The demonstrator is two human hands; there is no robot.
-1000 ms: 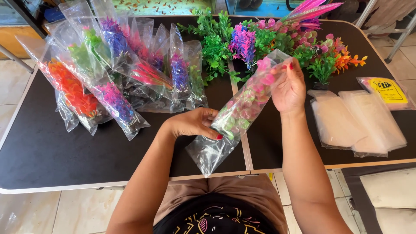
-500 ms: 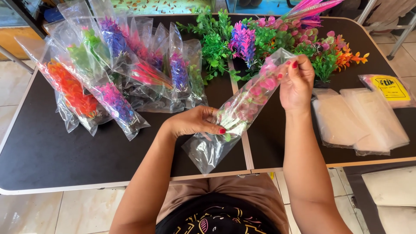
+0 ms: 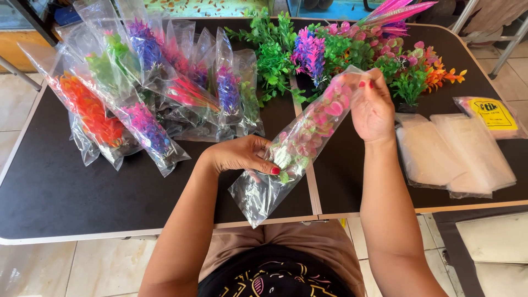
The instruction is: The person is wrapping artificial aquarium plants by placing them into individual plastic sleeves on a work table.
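I hold a long clear plastic bag (image 3: pixel 286 165) with a pink and green artificial plant inside, slanted above the black table (image 3: pixel 99 203). My left hand (image 3: pixel 242 155) grips the bag near its middle, thumb on top. My right hand (image 3: pixel 371 107) pinches the bag's upper open end near the pink leaves. The bag's lower end hangs past the table's front edge.
A pile of bagged colourful artificial plants (image 3: pixel 137 93) covers the table's left half. Loose unbagged plants (image 3: pixel 363 49) lie at the back centre and right. A stack of empty clear bags (image 3: pixel 456 154) and a yellow-labelled packet (image 3: pixel 492 115) sit at the right.
My right hand has lifted the bag's top end up and slightly right, fingers now pinching the opening. My left hand stays on the bag's middle.
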